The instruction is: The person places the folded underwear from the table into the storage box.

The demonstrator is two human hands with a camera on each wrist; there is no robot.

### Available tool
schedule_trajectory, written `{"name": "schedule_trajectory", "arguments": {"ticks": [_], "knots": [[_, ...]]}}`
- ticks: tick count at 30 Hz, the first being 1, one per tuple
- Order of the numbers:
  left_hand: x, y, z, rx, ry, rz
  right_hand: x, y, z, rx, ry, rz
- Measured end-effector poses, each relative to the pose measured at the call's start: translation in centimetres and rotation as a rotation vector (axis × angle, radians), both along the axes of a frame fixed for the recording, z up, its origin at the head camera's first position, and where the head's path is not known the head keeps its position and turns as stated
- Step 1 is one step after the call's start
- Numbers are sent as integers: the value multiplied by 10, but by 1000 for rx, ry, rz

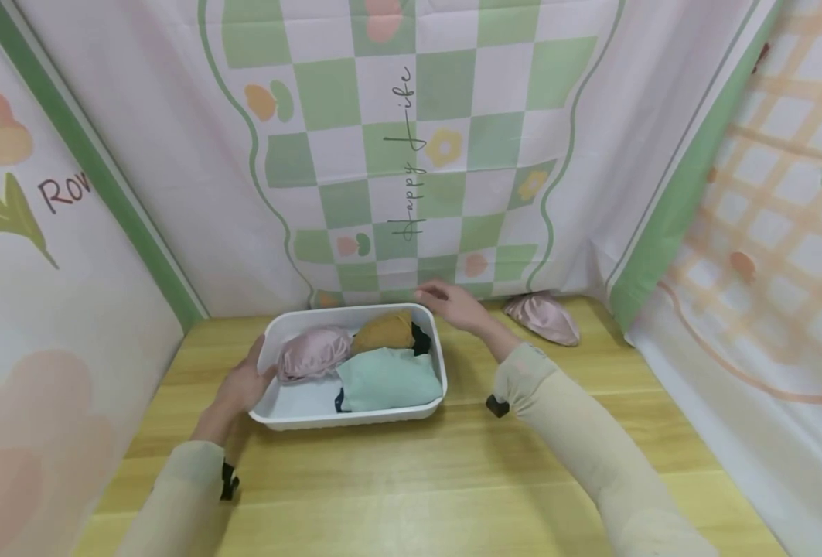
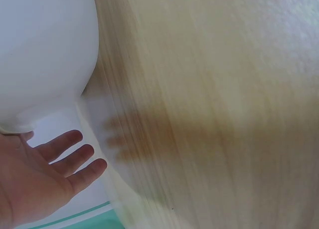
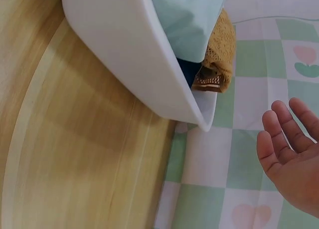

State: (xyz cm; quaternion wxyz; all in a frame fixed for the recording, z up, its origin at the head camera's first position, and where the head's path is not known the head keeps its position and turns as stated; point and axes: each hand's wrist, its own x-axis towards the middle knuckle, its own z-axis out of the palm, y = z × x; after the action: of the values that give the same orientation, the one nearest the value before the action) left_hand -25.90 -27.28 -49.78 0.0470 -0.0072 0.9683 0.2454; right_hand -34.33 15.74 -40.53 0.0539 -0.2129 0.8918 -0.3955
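Note:
A white plastic tray (image 1: 348, 422) sits on the table with folded clothes inside. At its left end is my left hand (image 1: 241, 383), touching the rim; in the left wrist view this hand (image 2: 37, 181) has its fingers extended and spread, its thumb mostly hidden. My right hand (image 1: 455, 305) hovers by the back right corner, and the right wrist view shows its fingers (image 3: 286, 121) loosely bent around nothing. The tray contains a shiny pink cloth (image 1: 315, 352), a mustard lace garment (image 1: 385, 331), a mint-green cloth (image 1: 390, 379) and bits of dark fabric (image 1: 421, 339).
Another shiny pink satin piece (image 1: 544, 317) lies on the wooden table (image 1: 397, 487) at the back right. Printed curtains hang along the back (image 1: 445, 193) and both sides, reaching the table's edges.

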Motion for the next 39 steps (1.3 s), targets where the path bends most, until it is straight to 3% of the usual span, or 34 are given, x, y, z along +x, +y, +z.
{"name": "schedule_trajectory", "arguments": {"ticks": [17, 39], "knots": [[0, -1, 1, 24, 8, -8, 4, 31, 0, -12, -80, -75], [-4, -3, -2, 21, 2, -12, 10, 59, -3, -7, -84, -121]]}}
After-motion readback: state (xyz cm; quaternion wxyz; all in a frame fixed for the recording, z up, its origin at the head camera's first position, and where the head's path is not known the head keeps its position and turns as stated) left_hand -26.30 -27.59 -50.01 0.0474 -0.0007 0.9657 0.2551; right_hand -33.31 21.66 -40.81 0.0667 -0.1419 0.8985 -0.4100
